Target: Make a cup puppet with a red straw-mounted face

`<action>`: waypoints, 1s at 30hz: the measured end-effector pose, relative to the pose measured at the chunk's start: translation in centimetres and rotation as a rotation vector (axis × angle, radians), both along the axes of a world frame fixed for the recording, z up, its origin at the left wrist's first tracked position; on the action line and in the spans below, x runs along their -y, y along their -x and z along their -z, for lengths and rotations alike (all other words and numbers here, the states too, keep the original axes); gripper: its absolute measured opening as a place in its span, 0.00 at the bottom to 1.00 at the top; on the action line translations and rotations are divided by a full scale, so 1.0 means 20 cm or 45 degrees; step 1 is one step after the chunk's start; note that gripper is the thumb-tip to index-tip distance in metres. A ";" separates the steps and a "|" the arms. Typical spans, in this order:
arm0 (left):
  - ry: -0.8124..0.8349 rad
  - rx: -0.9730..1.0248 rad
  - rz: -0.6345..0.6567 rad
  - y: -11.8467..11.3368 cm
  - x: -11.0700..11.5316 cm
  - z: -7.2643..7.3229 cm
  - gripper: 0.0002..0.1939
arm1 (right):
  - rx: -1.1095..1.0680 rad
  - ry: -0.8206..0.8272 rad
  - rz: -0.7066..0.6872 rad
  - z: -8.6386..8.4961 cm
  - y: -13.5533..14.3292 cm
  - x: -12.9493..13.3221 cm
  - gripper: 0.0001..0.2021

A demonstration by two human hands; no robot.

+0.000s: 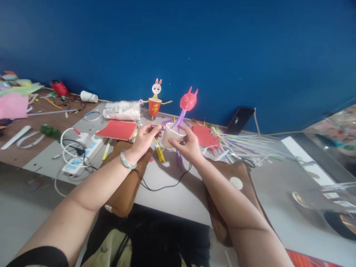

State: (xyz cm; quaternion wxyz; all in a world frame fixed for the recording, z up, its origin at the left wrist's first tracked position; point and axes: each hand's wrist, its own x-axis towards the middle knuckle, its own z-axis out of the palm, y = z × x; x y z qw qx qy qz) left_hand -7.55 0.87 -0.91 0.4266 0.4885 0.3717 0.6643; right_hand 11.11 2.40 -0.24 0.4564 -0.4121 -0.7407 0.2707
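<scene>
My right hand (191, 145) grips a white paper cup (167, 138), thumb on its near side. Purple pipe cleaners (180, 119) rise out of the cup and carry a red paper head (188, 101) with two pointed ears. At the cup's left side, my left hand (145, 139) pinches a thin purple pipe cleaner (154, 127); its fingertips are close to the rim. Whether that stem goes through the cup wall I cannot tell. Behind stands a red cup (154, 107) with a white rabbit head (156, 88) and yellow arms.
Red paper (118, 129) and a sleeve of paper cups (122, 111) lie at left, near a power strip (83, 154) with cables. Loose pipe cleaners (244, 144) spread to the right. A yellow cutter (160, 152) lies below the cup. Brown cushions (125, 196) lie under my forearms.
</scene>
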 end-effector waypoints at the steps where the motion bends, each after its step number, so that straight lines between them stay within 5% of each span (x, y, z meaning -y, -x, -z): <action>1: -0.007 -0.028 -0.016 0.00 0.00 0.00 0.15 | 0.010 0.009 -0.010 0.00 0.00 0.00 0.29; 9: -0.022 -0.011 -0.094 -0.01 0.03 -0.03 0.16 | 0.050 0.017 -0.046 -0.01 0.00 0.01 0.28; 30: 0.039 -0.072 0.013 0.02 0.03 -0.02 0.14 | 0.129 0.047 -0.093 0.03 0.01 0.01 0.29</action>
